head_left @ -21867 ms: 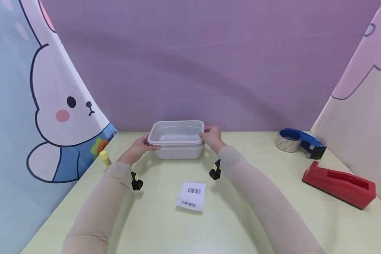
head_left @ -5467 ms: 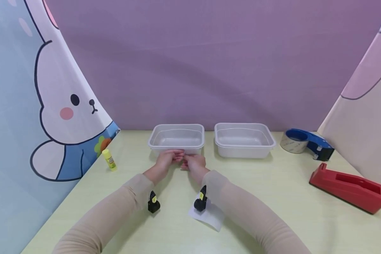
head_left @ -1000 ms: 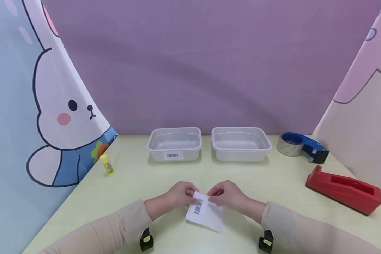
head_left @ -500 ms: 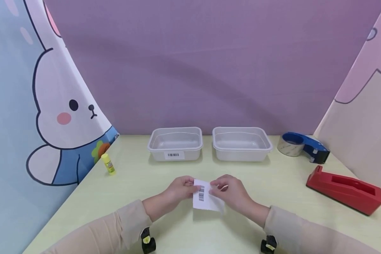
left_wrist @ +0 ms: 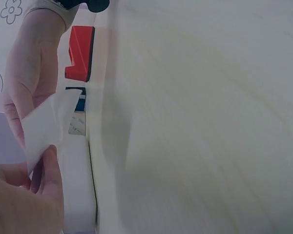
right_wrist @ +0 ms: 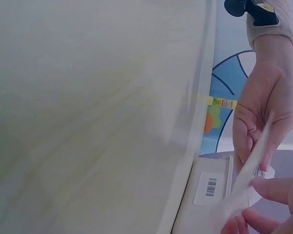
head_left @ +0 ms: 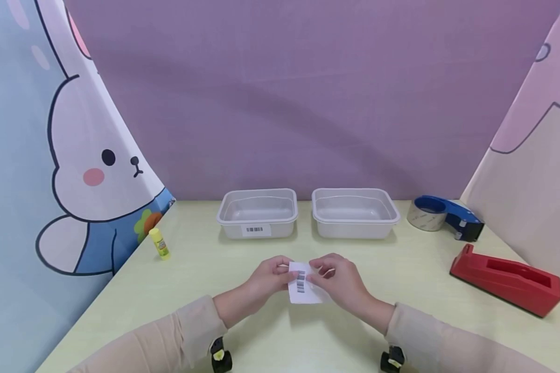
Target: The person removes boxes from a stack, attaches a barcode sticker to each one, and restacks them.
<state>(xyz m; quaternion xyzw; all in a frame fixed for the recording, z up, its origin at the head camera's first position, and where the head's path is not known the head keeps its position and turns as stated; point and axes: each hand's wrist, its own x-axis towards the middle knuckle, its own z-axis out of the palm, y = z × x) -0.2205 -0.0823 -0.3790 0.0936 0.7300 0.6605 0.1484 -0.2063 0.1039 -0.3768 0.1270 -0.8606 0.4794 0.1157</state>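
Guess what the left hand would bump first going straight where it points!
Probably the bare right hand, just beyond the white rectangular barcode paper that the left hand pinches; depth is hard to judge.

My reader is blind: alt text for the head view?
Left hand and right hand pinch a barcode sheet over a table. Beyond, a barcoded tub beside a plain tub; glue stick left, blue tape dispenser and red dispenser right.

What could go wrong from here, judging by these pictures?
The left hand and right hand both pinch the paper, so uneven pulling might crease or tear it. The left tray shows a barcode label on its front; the right tray shows none there, so another label could perhaps end up on the wrong tray.
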